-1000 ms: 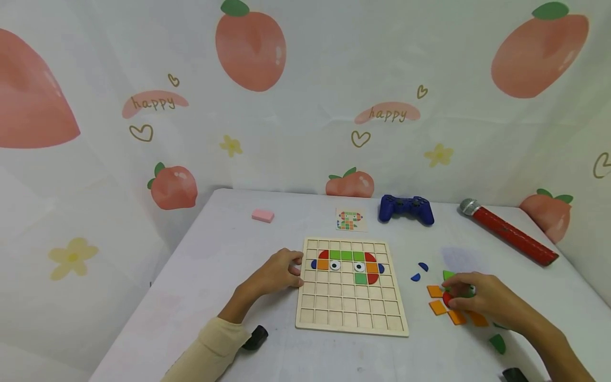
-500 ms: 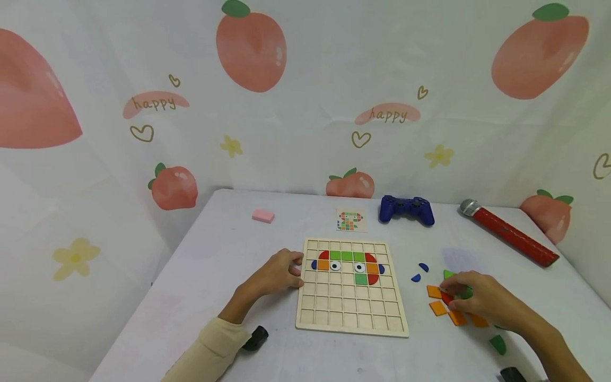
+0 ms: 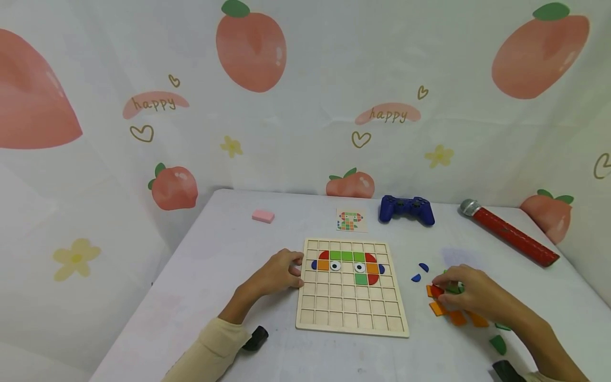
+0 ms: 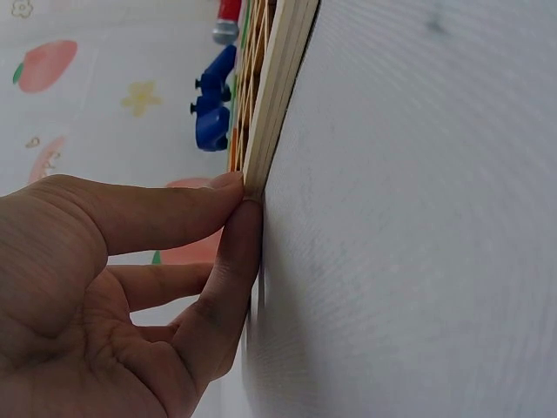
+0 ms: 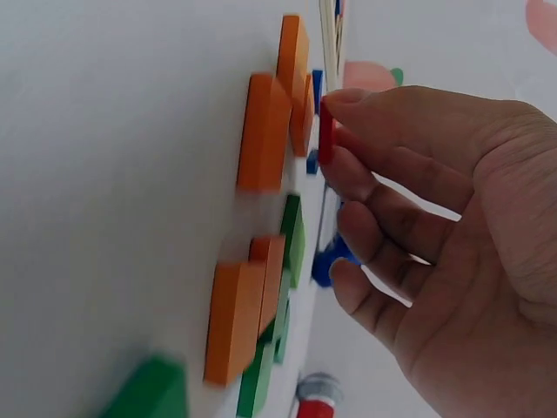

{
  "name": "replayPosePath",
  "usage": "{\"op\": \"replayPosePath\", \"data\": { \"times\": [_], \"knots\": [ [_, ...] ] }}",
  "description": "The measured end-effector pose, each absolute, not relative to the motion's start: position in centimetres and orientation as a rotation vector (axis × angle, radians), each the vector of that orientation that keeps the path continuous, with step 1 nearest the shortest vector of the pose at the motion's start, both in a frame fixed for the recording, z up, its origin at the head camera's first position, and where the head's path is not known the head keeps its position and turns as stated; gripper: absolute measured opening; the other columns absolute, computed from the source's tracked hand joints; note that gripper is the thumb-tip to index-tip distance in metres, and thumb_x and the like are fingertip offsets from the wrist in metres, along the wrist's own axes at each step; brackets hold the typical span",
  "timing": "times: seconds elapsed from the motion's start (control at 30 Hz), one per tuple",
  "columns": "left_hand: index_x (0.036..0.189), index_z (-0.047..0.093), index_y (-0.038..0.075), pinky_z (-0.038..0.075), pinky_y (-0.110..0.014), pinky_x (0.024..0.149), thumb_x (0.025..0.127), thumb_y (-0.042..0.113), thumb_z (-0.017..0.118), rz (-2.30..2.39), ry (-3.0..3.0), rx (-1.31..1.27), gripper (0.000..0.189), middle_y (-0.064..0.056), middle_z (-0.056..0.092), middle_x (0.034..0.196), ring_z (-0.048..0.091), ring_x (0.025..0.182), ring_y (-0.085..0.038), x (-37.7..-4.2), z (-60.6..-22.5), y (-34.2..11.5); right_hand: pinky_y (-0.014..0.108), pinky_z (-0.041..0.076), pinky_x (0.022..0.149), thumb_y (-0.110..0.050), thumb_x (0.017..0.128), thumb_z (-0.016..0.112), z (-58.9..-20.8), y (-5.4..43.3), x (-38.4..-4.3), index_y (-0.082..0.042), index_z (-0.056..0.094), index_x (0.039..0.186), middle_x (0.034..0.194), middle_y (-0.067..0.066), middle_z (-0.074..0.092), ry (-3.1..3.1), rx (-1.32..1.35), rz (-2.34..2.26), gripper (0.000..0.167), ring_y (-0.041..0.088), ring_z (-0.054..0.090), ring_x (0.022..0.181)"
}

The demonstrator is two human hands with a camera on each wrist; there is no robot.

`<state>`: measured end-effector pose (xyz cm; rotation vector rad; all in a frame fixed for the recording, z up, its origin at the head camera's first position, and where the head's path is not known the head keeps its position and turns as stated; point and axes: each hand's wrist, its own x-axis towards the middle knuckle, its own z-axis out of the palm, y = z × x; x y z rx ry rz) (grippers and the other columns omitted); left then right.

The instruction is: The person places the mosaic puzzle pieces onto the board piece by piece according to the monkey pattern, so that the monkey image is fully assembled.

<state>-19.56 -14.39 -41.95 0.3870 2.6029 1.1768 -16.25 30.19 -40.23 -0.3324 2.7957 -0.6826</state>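
Note:
A wooden grid board (image 3: 350,321) lies on the table, with red, green, orange and blue pieces and two eye pieces set in its upper squares. My left hand (image 3: 276,273) holds its left edge, thumb and finger against the wooden rim (image 4: 277,104) in the left wrist view. To the board's right, my right hand (image 3: 477,297) pinches a small red piece (image 5: 326,131) between thumb and finger, raised off the table in the right wrist view. Under and around that hand lie orange tiles (image 3: 436,309) and green pieces (image 3: 498,345), partly hidden by it.
Two blue half-round pieces (image 3: 423,267) lie between board and right hand. Behind the board are a small pattern card (image 3: 351,219), a blue game controller (image 3: 406,209) and a pink eraser-like block (image 3: 263,215). A red microphone (image 3: 513,233) lies at the back right.
My right hand has taken the red piece up from among the loose pieces and shifted slightly left toward the board. The left hand and the board have stayed put.

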Motion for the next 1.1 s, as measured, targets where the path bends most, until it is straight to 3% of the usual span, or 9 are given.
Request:
{"op": "replayPosePath", "data": {
  "times": [0.13,0.27,0.53,0.83,1.1],
  "knots": [
    [0.145,0.056,-0.01,0.058,-0.028,0.077,0.084,-0.001,0.085,1.179,2.599,0.387,0.068,-0.011,0.06,0.118,0.066,0.098,-0.017,-19.6,-42.0,-14.5,0.029,0.055,0.075,-0.024,0.088,0.084,-40.0,28.7,-16.5,-0.006,0.078,0.118,0.1,-0.001,0.067,2.807,-0.401,-0.72,0.036,0.02,0.056,0.095],
    [0.143,0.057,-0.01,0.058,-0.028,0.076,0.084,-0.001,0.085,1.18,2.598,0.393,0.066,-0.012,0.06,0.119,0.065,0.098,-0.017,-19.7,-42.1,-14.6,0.024,0.051,0.073,-0.025,0.089,0.084,-39.8,27.0,-17.0,-0.009,0.078,0.116,0.102,-0.001,0.066,2.794,-0.501,-0.779,0.032,0.019,0.056,0.096],
    [0.146,0.055,-0.011,0.057,-0.027,0.075,0.084,-0.001,0.085,1.186,2.59,0.391,0.069,-0.011,0.06,0.119,0.064,0.097,-0.016,-19.7,-42.2,-14.6,0.025,0.05,0.074,-0.025,0.089,0.084,-40.2,23.3,-18.8,-0.014,0.079,0.114,0.099,-0.007,0.065,2.766,-0.693,-0.819,0.027,0.016,0.055,0.095],
    [0.145,0.055,-0.011,0.058,-0.028,0.076,0.083,-0.002,0.085,1.193,2.589,0.399,0.07,-0.011,0.061,0.118,0.065,0.097,-0.016,-19.8,-42.2,-14.6,0.034,0.053,0.087,-0.025,0.092,0.083,-40.2,18.7,-20.2,-0.015,0.079,0.112,0.107,-0.007,0.07,2.705,-0.924,-0.828,0.023,0.017,0.055,0.102],
    [0.144,0.057,-0.01,0.058,-0.029,0.076,0.084,-0.002,0.085,1.177,2.59,0.383,0.066,-0.013,0.06,0.121,0.065,0.098,-0.017,-19.6,-42.0,-14.4,0.034,0.05,0.086,-0.02,0.093,0.081,-40.6,15.4,-21.1,-0.014,0.081,0.109,0.097,-0.011,0.069,2.688,-1.03,-0.83,0.017,0.015,0.056,0.095]
  ]
}}
